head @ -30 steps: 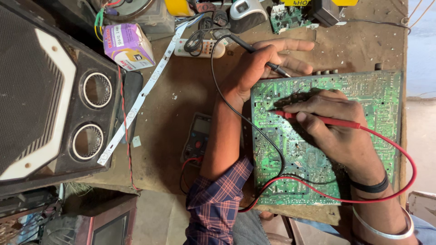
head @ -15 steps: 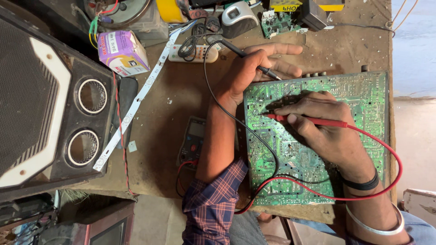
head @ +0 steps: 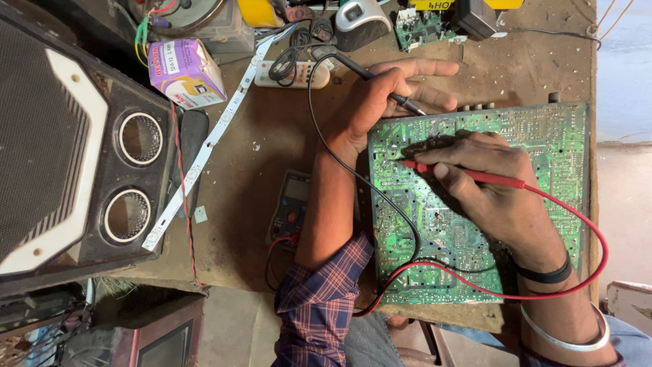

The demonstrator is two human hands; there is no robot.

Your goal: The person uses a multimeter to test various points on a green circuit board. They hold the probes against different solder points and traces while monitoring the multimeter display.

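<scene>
Green circuit board (head: 543, 136), solder-dotted, red probe (head: 468, 175) touching it

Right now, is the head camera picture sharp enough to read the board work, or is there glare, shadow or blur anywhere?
Head view: sharp on the green circuit board, with soft daylight and no glare; the right hand, holding the red probe, casts a faint shadow on the board; the left hand, holding the black probe, is crisp; the black speaker cabinet sits darker; the floor beyond the table's right edge looks washed out.
</scene>
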